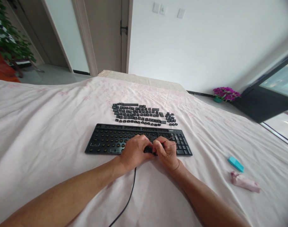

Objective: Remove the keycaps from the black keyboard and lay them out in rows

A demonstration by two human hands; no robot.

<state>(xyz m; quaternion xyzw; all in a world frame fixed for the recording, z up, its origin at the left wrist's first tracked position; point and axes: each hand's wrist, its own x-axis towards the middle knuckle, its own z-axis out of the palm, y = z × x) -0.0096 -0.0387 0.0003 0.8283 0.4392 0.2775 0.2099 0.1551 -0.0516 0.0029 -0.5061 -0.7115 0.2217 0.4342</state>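
Observation:
A black keyboard (106, 136) lies flat on the bedsheet, most of its left and middle part stripped down to bare key stems. The number pad (183, 143) on its right still carries keys. Over the lower middle of the keyboard, my left hand (135, 150) is closed, with small black keycaps (148, 149) at its thumb and forefinger. Right beside it, my right hand (167, 152) is closed around a wire keycap puller (175, 138), whose thin loops stick out past the knuckles. The fingers partly hide what lies between the two hands.
Rows of loose keycaps (136, 115) lie behind the keyboard. A black cable (130, 197) runs toward me. To the right are a turquoise object (236, 164) and a crumpled pink cloth (245, 182). The pale bedsheet (51, 126) is wrinkled.

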